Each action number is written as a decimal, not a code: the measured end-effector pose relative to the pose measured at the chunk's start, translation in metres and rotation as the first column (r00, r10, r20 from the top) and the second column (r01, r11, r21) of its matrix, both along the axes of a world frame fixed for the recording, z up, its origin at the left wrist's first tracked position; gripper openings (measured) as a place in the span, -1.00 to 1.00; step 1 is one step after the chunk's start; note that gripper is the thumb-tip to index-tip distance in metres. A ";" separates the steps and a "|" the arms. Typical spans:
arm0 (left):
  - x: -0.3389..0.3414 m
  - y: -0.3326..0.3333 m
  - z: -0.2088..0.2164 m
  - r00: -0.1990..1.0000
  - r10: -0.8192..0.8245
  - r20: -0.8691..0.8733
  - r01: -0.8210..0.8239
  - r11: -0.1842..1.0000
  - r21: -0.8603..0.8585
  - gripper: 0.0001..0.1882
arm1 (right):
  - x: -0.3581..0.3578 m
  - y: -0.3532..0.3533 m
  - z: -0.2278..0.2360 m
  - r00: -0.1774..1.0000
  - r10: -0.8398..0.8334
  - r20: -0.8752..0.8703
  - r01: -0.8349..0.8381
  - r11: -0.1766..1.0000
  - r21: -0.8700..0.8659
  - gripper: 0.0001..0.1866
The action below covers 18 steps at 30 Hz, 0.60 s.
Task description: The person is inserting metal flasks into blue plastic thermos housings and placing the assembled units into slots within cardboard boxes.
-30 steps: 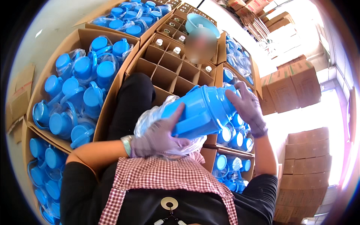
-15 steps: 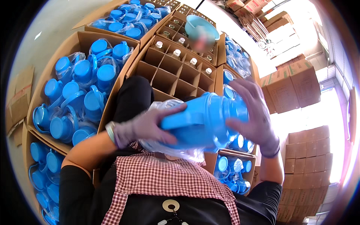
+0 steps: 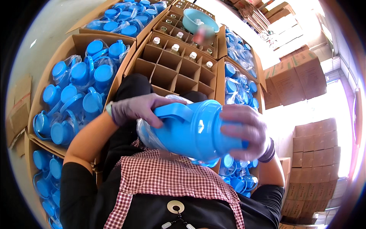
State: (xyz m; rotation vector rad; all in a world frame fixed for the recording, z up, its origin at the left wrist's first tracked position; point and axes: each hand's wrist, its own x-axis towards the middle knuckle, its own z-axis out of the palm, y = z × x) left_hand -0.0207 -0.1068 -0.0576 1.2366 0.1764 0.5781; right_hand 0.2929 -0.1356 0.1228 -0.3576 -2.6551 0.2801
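1. The blue plastic jug [image 3: 194,129] lies on its side in the middle of the frame, held in the air above the person's lap and checked apron [image 3: 167,179], its handle turned up and to the left.
2. A clear plastic bag [image 3: 146,133] is bunched round the jug's left end, between the jug and the apron.
3. The left hand [image 3: 139,108], gloved, comes in from the left of the frame; its grip is closed over the jug's handle and the bag end, fingers curled down onto them.
4. The right hand [image 3: 246,131], also gloved, sits at the jug's right end, fingers spread and pressed flat over that end, so the jug is clamped between the two hands.
5. Just beyond the jug, in the upper middle of the frame, stands an open cardboard box with dividers [image 3: 179,68]; white-capped bottles [image 3: 175,47] fill its far cells, while the near cells are bare.
6. At the upper left, an open carton [image 3: 72,47] holds many bagged blue jugs [image 3: 82,89] packed close together.
7. More bagged blue jugs fill a carton at the upper right [image 3: 238,86] and another below the right hand [image 3: 238,179].
8. A blue bowl [image 3: 198,19] rests on the boxes at the top of the frame.
9. Stacked closed cartons [image 3: 305,76] stand at the right edge, well apart from the hands.
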 end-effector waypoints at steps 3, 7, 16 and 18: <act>0.010 -0.007 -0.001 0.964 0.241 -0.109 -0.223 0.963 0.154 0.07 | 0.018 0.009 -0.017 0.997 -0.036 -0.068 0.045 0.990 0.131 -0.60; 0.063 -0.051 -0.004 0.536 0.784 -0.314 -0.633 0.619 0.465 -0.09 | 0.048 0.030 -0.043 0.908 -0.350 -0.232 0.340 0.937 -0.083 -0.66; 0.037 -0.069 0.009 0.649 0.691 -0.317 -0.556 0.716 0.423 0.15 | 0.032 0.020 -0.042 0.883 -0.350 -0.313 0.304 0.934 -0.187 -0.63; 0.018 -0.057 0.008 0.462 0.873 -0.157 -0.450 0.383 0.806 0.22 | 0.037 0.015 -0.044 0.851 -0.414 -0.323 0.358 0.908 -0.220 -0.46</act>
